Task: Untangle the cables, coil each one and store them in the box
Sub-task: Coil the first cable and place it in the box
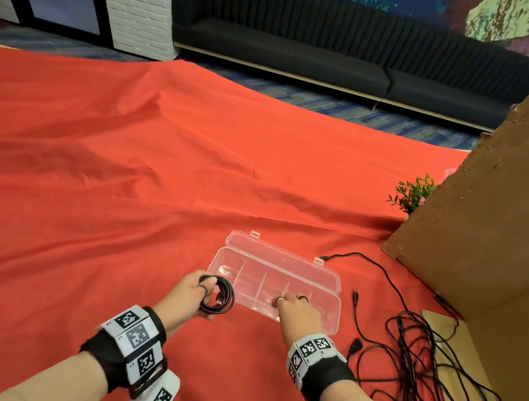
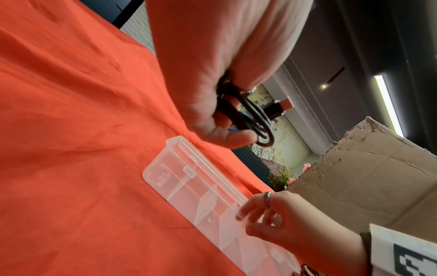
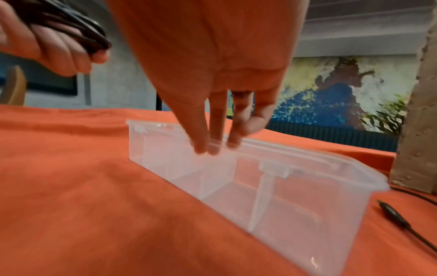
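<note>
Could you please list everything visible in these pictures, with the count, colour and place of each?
coiled cable: one, black, held left of the box
compartment box: one, clear plastic, lid open, centre of the cloth
tangled cables: several, black, right of the box
cloth: one, red, under everything
cardboard box: one, brown, far right
plant: one, green, behind the cardboard
sofa: one, dark, background
left hand: grips the coil
right hand: fingers on the box's front rim
</note>
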The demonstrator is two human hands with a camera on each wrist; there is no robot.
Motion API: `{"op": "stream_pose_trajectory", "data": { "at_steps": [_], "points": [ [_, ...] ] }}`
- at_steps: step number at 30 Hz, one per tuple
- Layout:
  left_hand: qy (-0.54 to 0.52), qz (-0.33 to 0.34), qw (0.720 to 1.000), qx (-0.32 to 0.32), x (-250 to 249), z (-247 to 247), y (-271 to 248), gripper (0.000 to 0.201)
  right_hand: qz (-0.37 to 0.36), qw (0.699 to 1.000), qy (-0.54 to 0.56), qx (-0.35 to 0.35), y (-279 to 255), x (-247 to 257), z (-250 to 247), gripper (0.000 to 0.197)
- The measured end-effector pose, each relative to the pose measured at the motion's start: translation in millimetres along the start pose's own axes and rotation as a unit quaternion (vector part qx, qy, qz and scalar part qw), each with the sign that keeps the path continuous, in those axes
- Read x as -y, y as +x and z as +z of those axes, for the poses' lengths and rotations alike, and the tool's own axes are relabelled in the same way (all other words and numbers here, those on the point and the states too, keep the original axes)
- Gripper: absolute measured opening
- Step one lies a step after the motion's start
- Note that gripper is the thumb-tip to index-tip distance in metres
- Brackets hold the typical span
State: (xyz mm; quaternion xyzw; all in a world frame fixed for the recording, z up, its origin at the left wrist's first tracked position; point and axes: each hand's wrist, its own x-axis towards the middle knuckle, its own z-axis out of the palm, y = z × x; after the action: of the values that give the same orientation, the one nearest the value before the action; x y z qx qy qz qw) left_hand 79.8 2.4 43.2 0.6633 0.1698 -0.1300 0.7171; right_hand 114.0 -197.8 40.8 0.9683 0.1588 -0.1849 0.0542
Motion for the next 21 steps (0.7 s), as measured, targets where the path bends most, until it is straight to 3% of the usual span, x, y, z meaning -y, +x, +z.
{"op": "stream_pose_trajectory", "data": {
  "at_steps": [6,12,14,17,21],
  "points": [
    [0.075,0.022,0.996,-0.044,6,-4,9,0.019,-0.056,0.998,-0.021,-0.008,-23,5,12,0.044],
    [0.216,0.079,0.972,-0.044,19,-5,7,0.013,-0.125,0.989,-0.045,0.06,-63,13,21,0.038],
    [0.281,0.07,0.956,-0.052,29,-9,7,0.015,-0.127,0.991,-0.001,0.035,-66,20,14,0.034],
    [0.359,0.05,0.929,-0.075,40,-11,5,0.021,-0.124,0.986,0.111,-0.027,-55,39,9,0.049],
    [0.448,0.043,0.888,-0.092,46,-7,0,0.025,-0.103,0.96,0.261,0.002,-25,66,23,0.065]
  ]
}}
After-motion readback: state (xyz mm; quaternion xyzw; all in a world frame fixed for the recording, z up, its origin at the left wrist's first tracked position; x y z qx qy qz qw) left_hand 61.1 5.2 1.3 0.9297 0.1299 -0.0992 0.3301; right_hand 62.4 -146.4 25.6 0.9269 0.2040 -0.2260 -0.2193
